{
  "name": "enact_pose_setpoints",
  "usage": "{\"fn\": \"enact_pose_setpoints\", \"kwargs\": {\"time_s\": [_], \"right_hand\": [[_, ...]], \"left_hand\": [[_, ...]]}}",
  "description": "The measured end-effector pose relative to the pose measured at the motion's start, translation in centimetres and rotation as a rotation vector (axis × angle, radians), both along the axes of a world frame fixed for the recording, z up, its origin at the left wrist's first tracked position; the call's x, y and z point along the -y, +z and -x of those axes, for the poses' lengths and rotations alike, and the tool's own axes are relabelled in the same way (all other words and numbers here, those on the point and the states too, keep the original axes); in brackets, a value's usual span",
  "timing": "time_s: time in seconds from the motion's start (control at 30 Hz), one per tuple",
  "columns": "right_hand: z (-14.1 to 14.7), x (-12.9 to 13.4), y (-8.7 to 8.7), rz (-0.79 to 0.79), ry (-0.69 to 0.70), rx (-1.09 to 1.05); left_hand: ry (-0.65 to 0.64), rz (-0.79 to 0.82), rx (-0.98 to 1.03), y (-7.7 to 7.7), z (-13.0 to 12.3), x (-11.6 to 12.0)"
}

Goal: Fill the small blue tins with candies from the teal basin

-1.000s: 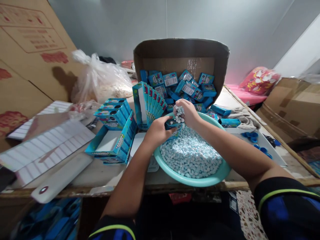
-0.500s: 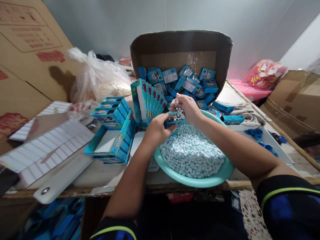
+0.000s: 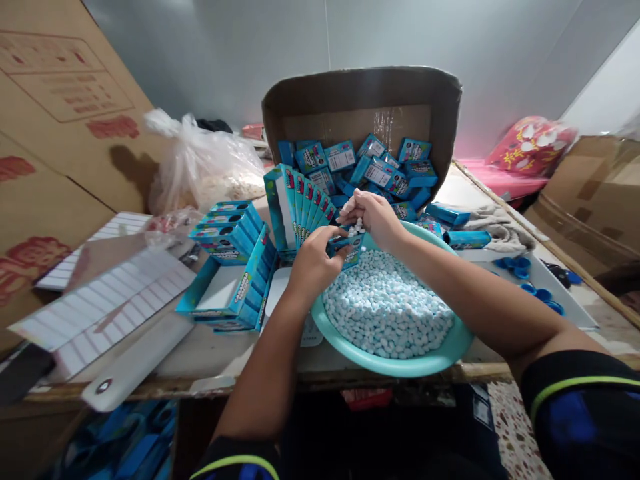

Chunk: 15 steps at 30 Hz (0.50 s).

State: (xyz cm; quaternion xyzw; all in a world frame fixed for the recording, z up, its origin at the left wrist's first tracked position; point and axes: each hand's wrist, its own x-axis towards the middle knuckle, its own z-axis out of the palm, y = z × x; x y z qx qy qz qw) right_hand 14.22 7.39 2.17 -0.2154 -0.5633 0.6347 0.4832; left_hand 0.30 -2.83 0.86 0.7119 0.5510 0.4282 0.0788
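Note:
My left hand [image 3: 320,260] grips a small blue candy box [image 3: 354,252] over the far left rim of a turquoise basin [image 3: 345,343]. White and pale-blue candies [image 3: 390,307] fill much of that basin. Cupped just above the box, my right hand [image 3: 374,215] is closed around a small handful of the same candies [image 3: 356,228], which show at its lower edge by the box's top. Behind both hands, several small blue boxes [image 3: 383,172] lie heaped inside a cardboard carton [image 3: 350,121] tipped toward me.
Left of the basin stand a blue display tray [image 3: 220,301] with small boxes and a fan of display boxes [image 3: 300,207]. A white-handled tool [image 3: 135,363] lies near the table edge. Blue rings [image 3: 515,267] sit in a white tray [image 3: 575,310] at right. A clear plastic bag [image 3: 205,160] stands behind.
Fewer candies show below my right hand, which has tipped slightly over the box. More of the box's printed side is visible. The whole view has shifted a little.

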Motion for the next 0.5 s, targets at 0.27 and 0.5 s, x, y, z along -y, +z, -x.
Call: {"fn": "enact_pose_setpoints", "kwargs": {"time_s": [0.27,0.5], "right_hand": [[0.1,0.7,-0.1,-0.121,0.039,-0.021],[-0.3,1.2,-0.2,-0.268,0.184,0.131]], "left_hand": [[-0.021,-0.028,-0.051,-0.3,0.3,-0.1],[0.007,0.06,-0.075,-0.4,0.5,0.0]]}}
